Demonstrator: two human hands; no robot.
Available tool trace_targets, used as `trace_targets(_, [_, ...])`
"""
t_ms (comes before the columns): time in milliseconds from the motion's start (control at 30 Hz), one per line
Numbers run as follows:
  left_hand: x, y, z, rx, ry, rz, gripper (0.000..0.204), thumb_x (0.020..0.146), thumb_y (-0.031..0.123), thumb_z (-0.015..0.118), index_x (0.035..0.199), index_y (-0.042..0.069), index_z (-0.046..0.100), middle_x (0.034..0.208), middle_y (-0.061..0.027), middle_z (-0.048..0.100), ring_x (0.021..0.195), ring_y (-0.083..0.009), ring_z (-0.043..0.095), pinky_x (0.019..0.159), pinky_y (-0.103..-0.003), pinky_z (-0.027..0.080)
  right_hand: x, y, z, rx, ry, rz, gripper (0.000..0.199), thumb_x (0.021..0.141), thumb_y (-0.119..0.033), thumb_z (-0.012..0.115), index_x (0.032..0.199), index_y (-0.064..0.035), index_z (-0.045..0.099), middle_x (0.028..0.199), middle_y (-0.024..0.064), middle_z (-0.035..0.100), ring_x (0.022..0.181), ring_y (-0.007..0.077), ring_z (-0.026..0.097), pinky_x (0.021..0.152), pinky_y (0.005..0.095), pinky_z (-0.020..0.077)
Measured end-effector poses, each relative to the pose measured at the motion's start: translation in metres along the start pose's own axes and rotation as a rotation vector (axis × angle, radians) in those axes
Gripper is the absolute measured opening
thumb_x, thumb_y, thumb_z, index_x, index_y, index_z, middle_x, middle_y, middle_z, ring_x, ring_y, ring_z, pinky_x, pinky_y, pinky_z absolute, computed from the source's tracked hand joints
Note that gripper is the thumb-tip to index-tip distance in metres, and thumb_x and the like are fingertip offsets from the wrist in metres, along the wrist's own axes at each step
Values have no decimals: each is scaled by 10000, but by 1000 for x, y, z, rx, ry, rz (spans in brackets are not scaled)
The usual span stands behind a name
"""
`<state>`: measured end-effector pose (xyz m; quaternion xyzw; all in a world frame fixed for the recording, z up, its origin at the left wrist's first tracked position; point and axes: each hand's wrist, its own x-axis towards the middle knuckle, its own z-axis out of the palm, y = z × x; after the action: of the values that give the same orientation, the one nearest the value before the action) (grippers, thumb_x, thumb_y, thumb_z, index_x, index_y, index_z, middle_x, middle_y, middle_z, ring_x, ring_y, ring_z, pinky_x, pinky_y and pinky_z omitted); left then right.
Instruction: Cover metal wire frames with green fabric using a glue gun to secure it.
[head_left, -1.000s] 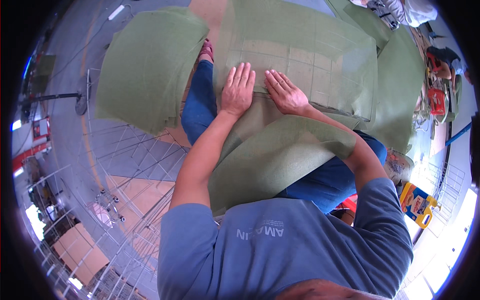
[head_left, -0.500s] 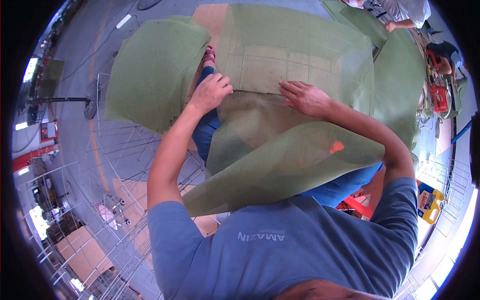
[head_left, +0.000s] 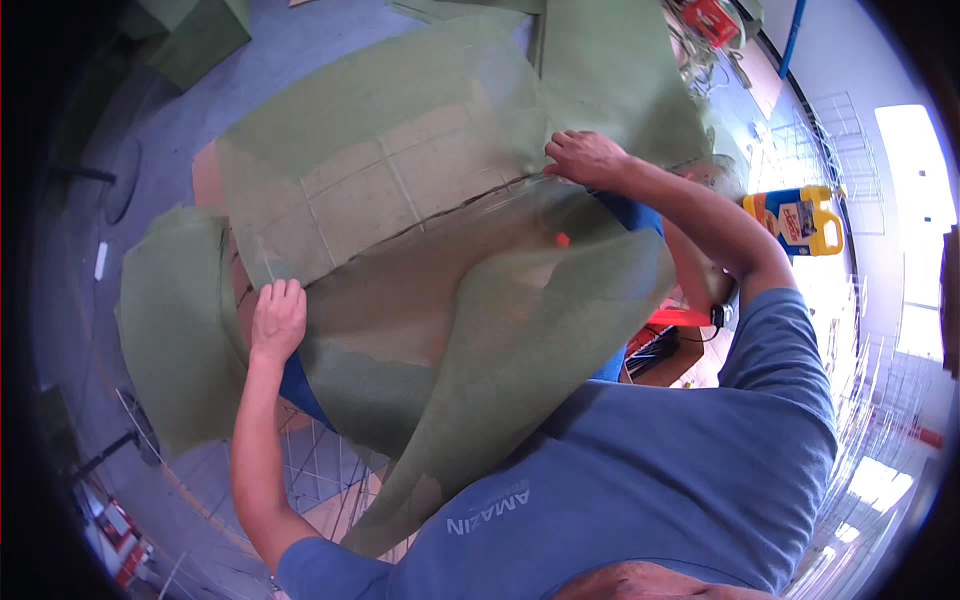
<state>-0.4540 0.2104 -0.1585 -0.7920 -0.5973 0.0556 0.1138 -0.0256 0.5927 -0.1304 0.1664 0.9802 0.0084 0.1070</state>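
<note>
Translucent green mesh fabric (head_left: 360,110) covers a flat wire grid panel (head_left: 390,185), with a dark line running slantwise across it. My left hand (head_left: 279,315) is closed at the line's left end, its fingers bent down over the mesh and panel edge. At the line's right end, my right hand (head_left: 583,158) curls its fingers onto the mesh. The fingertips of both hands are partly hidden. A loose flap of green mesh (head_left: 520,330) droops over my lap, folded toward my body, and my jeans (head_left: 305,390) show beneath it.
Another green mesh-covered piece (head_left: 175,330) lies left of my left hand. More green mesh (head_left: 620,80) spreads at the far right. A yellow and blue jug (head_left: 797,220) stands beyond my right forearm. Wire racks (head_left: 850,150) are at the right, and a red box (head_left: 710,20) sits farther off.
The view has turned toward the right. My hands have spread wider apart, the left to the dark line's left end and the right along it to the right end.
</note>
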Motion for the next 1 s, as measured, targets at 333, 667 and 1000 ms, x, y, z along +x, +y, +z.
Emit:
trace_targets(333, [20,10,-4,133,-277,-45,83,812,132,582,840,69,628,871,-93,549,860,-252,553,740,-375,443,2,32,19,-193,-171,-284,174,922,-213,532,995,-58,560,912,112,608,894,311,660,732,433,545])
trace_targets(667, [32,0,8,157,-300,-62,106,799,132,572,821,67,654,833,-94,586,864,-261,592,756,-380,480,-4,32,19,-256,-226,-240,169,913,-186,537,1016,-55,564,946,136,601,898,307,658,734,424,541])
trace_targets(1000, [64,-108,-100,96,-33,-43,145,780,153,686,825,51,595,869,-88,544,890,-264,550,798,-419,473,51,90,-100,-279,142,-157,134,930,-180,546,1035,-99,563,944,106,567,955,304,619,831,425,509])
